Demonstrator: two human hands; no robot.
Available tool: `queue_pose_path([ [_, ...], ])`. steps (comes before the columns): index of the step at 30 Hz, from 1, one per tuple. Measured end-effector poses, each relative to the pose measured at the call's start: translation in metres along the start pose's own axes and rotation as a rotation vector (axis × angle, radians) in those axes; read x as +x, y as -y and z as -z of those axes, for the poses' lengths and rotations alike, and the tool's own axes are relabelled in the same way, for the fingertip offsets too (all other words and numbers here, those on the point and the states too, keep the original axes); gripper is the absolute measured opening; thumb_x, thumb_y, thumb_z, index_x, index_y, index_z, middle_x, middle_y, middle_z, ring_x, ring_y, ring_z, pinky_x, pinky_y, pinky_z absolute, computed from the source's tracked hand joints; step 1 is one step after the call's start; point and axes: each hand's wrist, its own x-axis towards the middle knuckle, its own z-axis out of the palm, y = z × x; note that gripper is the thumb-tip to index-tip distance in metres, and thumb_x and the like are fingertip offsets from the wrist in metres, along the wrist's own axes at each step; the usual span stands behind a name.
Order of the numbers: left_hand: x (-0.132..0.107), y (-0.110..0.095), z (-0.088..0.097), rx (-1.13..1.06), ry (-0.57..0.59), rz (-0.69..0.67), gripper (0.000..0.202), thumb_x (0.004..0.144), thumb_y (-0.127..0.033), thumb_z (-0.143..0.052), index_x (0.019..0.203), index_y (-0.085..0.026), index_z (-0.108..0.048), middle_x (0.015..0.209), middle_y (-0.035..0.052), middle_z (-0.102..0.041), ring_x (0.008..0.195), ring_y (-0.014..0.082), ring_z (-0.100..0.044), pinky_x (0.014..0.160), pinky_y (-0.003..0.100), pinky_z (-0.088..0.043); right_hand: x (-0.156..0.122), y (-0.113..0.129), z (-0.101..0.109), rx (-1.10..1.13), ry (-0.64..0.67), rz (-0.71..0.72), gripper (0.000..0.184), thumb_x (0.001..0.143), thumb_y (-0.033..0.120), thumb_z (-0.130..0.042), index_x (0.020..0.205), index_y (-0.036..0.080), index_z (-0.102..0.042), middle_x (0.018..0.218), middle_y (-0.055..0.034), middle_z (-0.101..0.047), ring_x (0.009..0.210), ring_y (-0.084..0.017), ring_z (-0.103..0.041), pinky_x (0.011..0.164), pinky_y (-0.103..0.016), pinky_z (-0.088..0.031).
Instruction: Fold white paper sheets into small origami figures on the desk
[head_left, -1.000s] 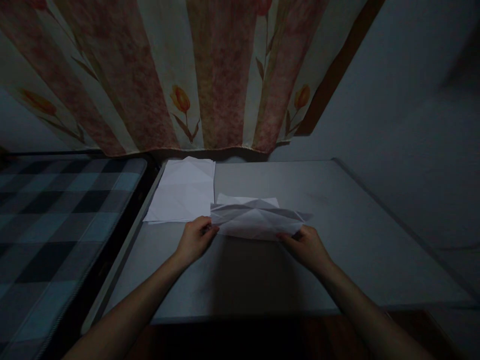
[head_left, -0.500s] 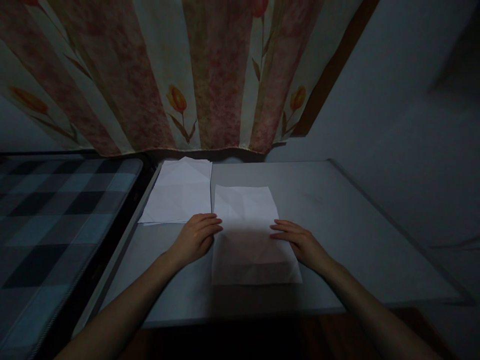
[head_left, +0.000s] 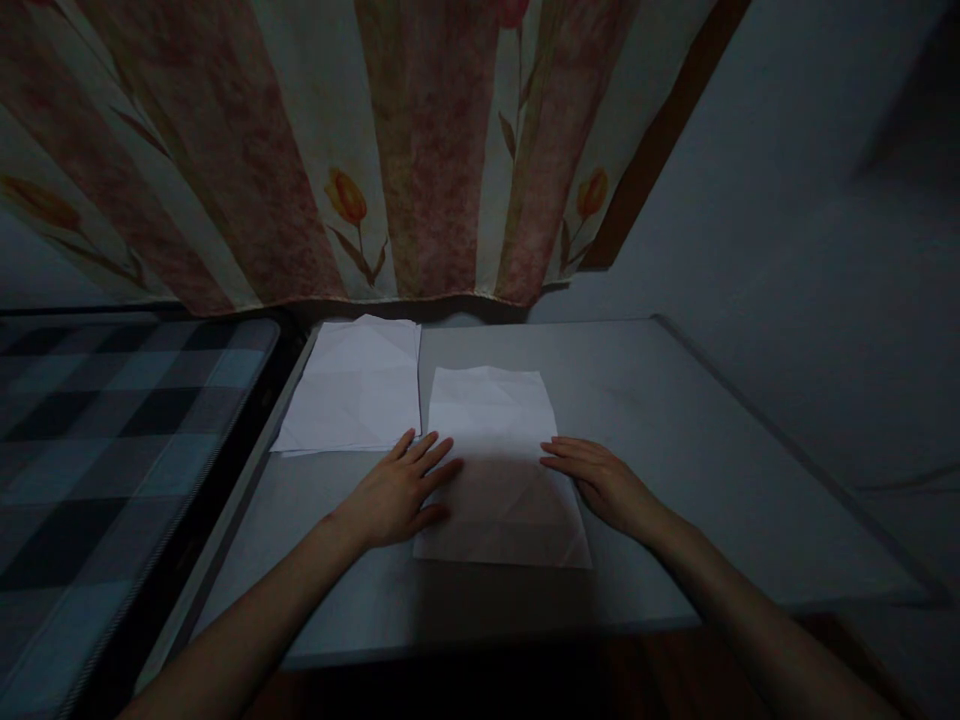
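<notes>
A creased sheet of white paper lies on the grey-white table in front of me, its lower half in shadow. My left hand is at the sheet's left edge with fingers spread, the fingertips over the paper. On the opposite side, my right hand rests its outstretched fingers on the right edge. Neither hand grips anything. Just beyond my left hand is a stack of white paper sheets, the top one also marked with fold lines.
A plaid mattress stands along the table's left side. Above the table's back edge hangs a striped curtain with a tulip pattern. A pale wall borders the right side.
My left hand has spread its fingers and moved slightly further onto the sheet. The sheet has turned a little, its bottom edge shifting left. My right hand stays nearly in place.
</notes>
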Motion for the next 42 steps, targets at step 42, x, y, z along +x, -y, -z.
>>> queue_pose_path([
  [42,0.003,0.004,0.005,0.014,-0.081,0.025,0.069,0.082,-0.063,-0.049,0.139,-0.026,-0.038,0.147,0.0121,-0.037,0.136,0.0323,-0.031,0.113,0.056,-0.011,0.049,-0.015,-0.026,0.491,-0.332,-0.569,0.07,0.08,0.033,-0.058,0.141,0.018,-0.028,0.092,-0.0117,-0.067,0.061,-0.019,-0.064,0.054,-0.032,-0.054],
])
